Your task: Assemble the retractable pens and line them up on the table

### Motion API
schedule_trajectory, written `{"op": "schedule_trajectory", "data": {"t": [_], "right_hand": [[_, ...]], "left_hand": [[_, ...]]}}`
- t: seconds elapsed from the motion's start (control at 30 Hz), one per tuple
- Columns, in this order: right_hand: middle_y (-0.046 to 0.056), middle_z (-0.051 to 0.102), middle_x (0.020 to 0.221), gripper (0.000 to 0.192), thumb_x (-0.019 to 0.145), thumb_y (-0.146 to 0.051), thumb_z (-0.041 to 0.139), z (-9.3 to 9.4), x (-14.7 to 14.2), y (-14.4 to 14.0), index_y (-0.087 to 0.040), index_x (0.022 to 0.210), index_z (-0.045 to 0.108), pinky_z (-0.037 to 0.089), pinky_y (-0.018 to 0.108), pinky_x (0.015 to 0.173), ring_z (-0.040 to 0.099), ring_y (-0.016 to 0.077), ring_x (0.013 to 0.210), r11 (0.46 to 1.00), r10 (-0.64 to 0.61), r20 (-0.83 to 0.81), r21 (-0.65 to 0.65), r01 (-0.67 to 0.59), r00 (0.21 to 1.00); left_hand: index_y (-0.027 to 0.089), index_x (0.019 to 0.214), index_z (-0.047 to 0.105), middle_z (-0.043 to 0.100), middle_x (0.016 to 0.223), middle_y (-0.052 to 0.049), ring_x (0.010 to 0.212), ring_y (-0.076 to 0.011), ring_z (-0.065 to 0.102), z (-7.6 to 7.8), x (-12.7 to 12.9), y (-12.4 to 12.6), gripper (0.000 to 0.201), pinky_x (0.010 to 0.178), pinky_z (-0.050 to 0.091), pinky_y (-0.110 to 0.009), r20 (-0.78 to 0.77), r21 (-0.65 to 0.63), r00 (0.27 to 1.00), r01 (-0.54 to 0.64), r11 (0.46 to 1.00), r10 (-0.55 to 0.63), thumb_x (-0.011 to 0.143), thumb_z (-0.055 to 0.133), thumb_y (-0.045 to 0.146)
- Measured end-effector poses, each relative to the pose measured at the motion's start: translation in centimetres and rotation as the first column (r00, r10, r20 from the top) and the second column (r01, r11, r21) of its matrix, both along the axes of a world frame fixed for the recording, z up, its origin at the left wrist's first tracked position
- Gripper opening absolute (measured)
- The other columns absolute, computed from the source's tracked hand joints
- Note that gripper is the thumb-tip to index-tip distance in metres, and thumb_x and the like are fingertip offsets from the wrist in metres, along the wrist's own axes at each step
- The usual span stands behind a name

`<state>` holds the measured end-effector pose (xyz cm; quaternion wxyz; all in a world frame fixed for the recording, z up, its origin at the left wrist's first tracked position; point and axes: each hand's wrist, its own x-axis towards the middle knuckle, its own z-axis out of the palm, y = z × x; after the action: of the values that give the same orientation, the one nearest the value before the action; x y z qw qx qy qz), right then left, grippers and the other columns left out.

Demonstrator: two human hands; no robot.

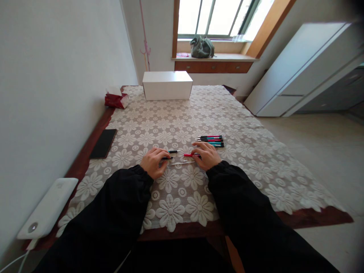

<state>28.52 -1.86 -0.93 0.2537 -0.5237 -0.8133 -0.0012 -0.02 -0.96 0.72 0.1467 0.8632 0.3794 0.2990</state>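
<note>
On the lace tablecloth, my left hand [155,162] is closed, thumb and fingers together on a small black pen part [168,158] whose end sticks out to the right. Just beyond its fingertips lies a black and teal pen piece [174,151] with a pointed tip. My right hand [207,155] pinches a red pen barrel [188,154], mostly covered by the fingers. Between the hands a thin clear-white pen refill [182,163] lies flat. Behind my right hand several red, teal and black pens [211,137] lie side by side, partly hidden by the fingers.
A white box [167,86] stands at the table's far end. Along the left edge are a red tissue pack [116,100], a black phone [103,143] and a white power bank [49,206] with a cable. A bag [202,47] sits on the windowsill.
</note>
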Motion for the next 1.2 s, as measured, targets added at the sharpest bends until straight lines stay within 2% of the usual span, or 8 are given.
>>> {"op": "schedule_trajectory", "data": {"t": [0.1, 0.33, 0.5, 0.77, 0.9, 1.2], "right_hand": [[0.008, 0.067, 0.127, 0.014, 0.091, -0.021, 0.062, -0.1, 0.0, 0.0, -0.025, 0.088, 0.075, 0.045, 0.051, 0.102, 0.057, 0.0308, 0.119, 1.0, 0.005, 0.011, 0.0, -0.005, 1.0], [0.008, 0.069, 0.119, 0.015, 0.092, -0.021, 0.059, 0.2, -0.3, -0.2, -0.024, 0.094, 0.074, 0.047, 0.045, 0.099, 0.061, 0.027, 0.111, 0.998, 0.057, 0.005, 0.001, -0.057, 0.998], [0.007, 0.069, 0.12, 0.015, 0.093, -0.021, 0.057, 0.8, -0.8, -0.6, -0.024, 0.091, 0.072, 0.046, 0.043, 0.102, 0.06, 0.025, 0.112, 0.988, 0.154, -0.018, 0.036, -0.153, 0.988], [0.008, 0.065, 0.129, 0.01, 0.089, -0.027, 0.066, 0.5, -1.2, -0.8, -0.024, 0.097, 0.072, 0.044, 0.049, 0.106, 0.055, 0.0292, 0.121, 0.976, 0.217, 0.007, 0.028, -0.217, 0.976], [0.009, 0.065, 0.13, 0.009, 0.087, -0.029, 0.07, 0.3, -1.3, -0.7, -0.024, 0.094, 0.071, 0.045, 0.05, 0.105, 0.055, 0.0301, 0.122, 0.973, 0.232, 0.02, 0.017, -0.232, 0.973], [0.009, 0.065, 0.128, 0.005, 0.085, -0.023, 0.068, 0.2, -1.2, -0.8, -0.022, 0.08, 0.066, 0.044, 0.052, 0.105, 0.054, 0.0306, 0.122, 0.977, 0.213, 0.037, -0.015, -0.213, 0.976]], "left_hand": [[0.023, 0.096, 0.068, 0.073, 0.106, -0.005, 0.104, -0.0242, 0.064, -0.2, 0.0, 0.0, 0.022, 0.098, 0.053, -0.043, -0.03, -0.023, 0.999, -0.034, 0.999, 0.034, 0.08, 0.061, 0.009], [0.023, 0.097, 0.068, 0.074, 0.099, -0.004, 0.101, -0.0244, 0.064, -0.4, -0.2, 0.2, 0.018, 0.094, 0.054, -0.041, -0.059, -0.045, 0.996, -0.07, 0.997, 0.067, 0.084, 0.06, 0.013], [0.023, 0.097, 0.069, 0.074, 0.097, -0.004, 0.101, -0.0243, 0.064, -0.5, -0.3, 0.3, 0.016, 0.093, 0.054, -0.041, -0.068, -0.057, 0.994, -0.089, 0.994, 0.085, 0.086, 0.059, 0.016], [0.023, 0.097, 0.069, 0.074, 0.097, -0.004, 0.101, -0.0239, 0.066, -0.5, -0.3, 0.4, 0.014, 0.093, 0.054, -0.04, -0.091, -0.083, 0.991, -0.102, 0.991, 0.094, 0.087, 0.06, 0.018], [0.023, 0.097, 0.069, 0.075, 0.1, -0.003, 0.103, -0.0239, 0.066, -0.3, -0.2, 0.4, 0.014, 0.094, 0.054, -0.039, -0.091, -0.107, 0.991, -0.105, 0.989, 0.096, 0.087, 0.06, 0.018], [0.023, 0.092, 0.07, 0.073, 0.108, -0.003, 0.105, -0.0234, 0.064, -0.4, -0.2, 0.2, 0.017, 0.097, 0.053, -0.04, -0.012, -0.022, 0.999, -0.053, 0.998, 0.053, 0.082, 0.061, 0.012]]}}
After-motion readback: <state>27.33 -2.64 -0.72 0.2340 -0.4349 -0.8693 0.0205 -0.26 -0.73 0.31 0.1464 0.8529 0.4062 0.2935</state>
